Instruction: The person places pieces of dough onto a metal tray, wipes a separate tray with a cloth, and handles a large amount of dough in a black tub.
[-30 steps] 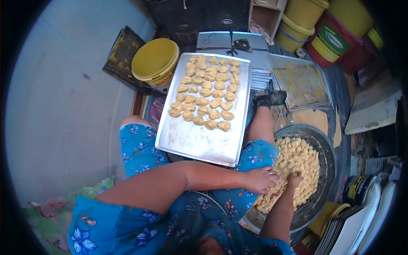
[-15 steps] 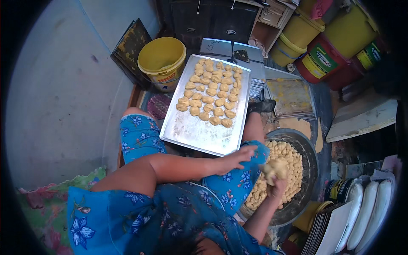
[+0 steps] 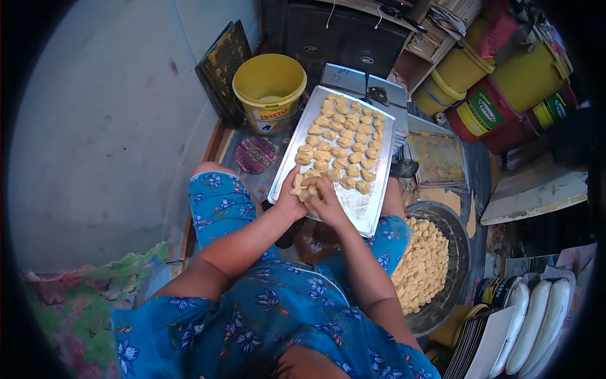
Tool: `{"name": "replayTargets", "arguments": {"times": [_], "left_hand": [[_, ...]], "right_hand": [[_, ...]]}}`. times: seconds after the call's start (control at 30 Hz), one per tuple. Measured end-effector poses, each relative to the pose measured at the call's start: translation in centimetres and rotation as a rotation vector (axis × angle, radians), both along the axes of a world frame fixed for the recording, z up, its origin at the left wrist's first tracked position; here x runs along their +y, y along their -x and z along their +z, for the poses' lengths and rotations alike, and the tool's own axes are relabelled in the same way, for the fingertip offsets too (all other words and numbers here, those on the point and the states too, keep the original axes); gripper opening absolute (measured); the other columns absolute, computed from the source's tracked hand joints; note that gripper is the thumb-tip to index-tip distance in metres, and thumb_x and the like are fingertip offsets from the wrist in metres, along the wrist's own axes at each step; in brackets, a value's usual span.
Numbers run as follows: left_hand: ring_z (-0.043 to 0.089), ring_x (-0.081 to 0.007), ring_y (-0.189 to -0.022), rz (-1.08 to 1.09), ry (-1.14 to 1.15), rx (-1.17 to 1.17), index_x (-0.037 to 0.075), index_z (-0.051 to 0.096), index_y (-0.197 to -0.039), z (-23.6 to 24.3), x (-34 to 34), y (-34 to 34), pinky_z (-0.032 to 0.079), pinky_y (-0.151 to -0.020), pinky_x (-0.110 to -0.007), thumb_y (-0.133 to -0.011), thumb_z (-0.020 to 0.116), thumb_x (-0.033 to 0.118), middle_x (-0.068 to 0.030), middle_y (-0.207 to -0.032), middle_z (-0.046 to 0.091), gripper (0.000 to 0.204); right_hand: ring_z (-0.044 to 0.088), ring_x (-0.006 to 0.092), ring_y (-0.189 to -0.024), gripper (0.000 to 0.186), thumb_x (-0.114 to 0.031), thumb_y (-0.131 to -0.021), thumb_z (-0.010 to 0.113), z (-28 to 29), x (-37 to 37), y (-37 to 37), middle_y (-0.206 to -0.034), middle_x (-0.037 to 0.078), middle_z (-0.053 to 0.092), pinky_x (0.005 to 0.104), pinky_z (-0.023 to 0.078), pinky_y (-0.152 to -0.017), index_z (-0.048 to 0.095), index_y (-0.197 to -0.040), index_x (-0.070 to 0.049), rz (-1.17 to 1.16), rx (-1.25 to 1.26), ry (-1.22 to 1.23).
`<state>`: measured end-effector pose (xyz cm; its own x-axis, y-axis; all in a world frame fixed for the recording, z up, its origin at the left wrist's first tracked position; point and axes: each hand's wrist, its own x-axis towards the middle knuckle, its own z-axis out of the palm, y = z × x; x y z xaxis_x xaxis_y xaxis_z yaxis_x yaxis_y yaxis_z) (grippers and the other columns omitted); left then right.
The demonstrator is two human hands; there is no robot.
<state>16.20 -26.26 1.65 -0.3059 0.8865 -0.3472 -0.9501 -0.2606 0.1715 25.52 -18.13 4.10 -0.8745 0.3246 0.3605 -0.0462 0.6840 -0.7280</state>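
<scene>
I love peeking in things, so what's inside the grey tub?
Lots of small dough lumps are in the tub. They cover its bottom, so I can't see that. A knee hides part of its left side.

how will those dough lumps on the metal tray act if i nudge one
The dough lumps would probably dent, since their creased surfaces look soft. Their uneven shapes suggest they'd hardly roll on the metal tray. Crowded ones, nearly touching, might stick together.
</scene>
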Motion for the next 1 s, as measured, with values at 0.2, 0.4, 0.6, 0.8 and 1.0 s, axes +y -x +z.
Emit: {"name": "replayTargets", "arguments": {"times": [0.2, 0.4, 0.6, 0.8, 1.0], "left_hand": [[0.059, -0.0261, -0.101, 0.003, 0.037, -0.081, 0.007, 0.055, -0.115, -1.2, -0.4, 1.0, 0.047, -0.089, -0.043, -0.089, 0.047, 0.052, -0.0099, -0.111, 0.06, 0.053], [0.062, -0.0307, -0.091, -0.002, 0.074, -0.143, 0.01, 0.059, -0.105, -2.6, -2.2, 2.5, 0.051, -0.074, -0.048, -0.086, 0.052, 0.049, -0.0111, -0.099, 0.063, 0.044], [0.061, -0.0319, -0.093, -0.025, -0.072, -0.109, 0.006, 0.058, -0.109, -2.5, -7.2, 2.9, 0.053, -0.071, -0.042, -0.086, 0.053, 0.046, -0.0149, -0.107, 0.061, 0.047], [0.061, -0.0293, -0.087, -0.016, 0.018, -0.037, 0.006, 0.057, -0.109, -2.0, -7.0, 3.5, 0.052, -0.068, -0.042, -0.085, 0.054, 0.042, -0.0124, -0.101, 0.062, 0.043], [0.064, -0.0288, -0.087, -0.121, 0.04, 0.019, 0.006, 0.055, -0.113, -3.4, -6.3, 3.4, 0.054, -0.067, -0.044, -0.086, 0.052, 0.041, -0.0128, -0.1, 0.063, 0.045]], "right_hand": [[0.05, 0.0063, -0.067, 0.008, -0.009, -0.088, 0.058, -3.2, 2.5, 1.7, -0.08, -0.001, 0.057, 0.022, 0.043, -0.057, 0.062, -0.094, -0.005, -0.023, -0.036, 0.144], [0.056, 0.0102, -0.076, 0.024, -0.001, -0.084, 0.061, -0.1, 2.7, 3.2, -0.089, 0.003, 0.061, 0.0238, 0.045, -0.068, 0.058, -0.107, -0.004, -0.316, 0.212, 1.004], [0.06, 0.0281, -0.085, 0.023, -0.01, -0.076, 0.061, 1.4, -0.6, 5.0, -0.087, 0.016, 0.061, 0.0366, 0.047, -0.076, 0.061, -0.096, 0.002, -0.311, -0.111, 0.345], [0.058, 0.0336, -0.084, 0.017, -0.01, -0.08, 0.054, 2.0, -1.0, 5.9, -0.087, 0.018, 0.06, 0.0406, 0.045, -0.076, 0.065, -0.089, -0.001, -0.184, -0.234, -0.112], [0.058, 0.0187, -0.081, 0.028, -0.012, -0.084, 0.063, 4.3, -1.4, 3.2, -0.097, 0.011, 0.06, 0.0295, 0.046, -0.075, 0.062, -0.111, -0.005, 0.164, -0.351, 0.259]]}}
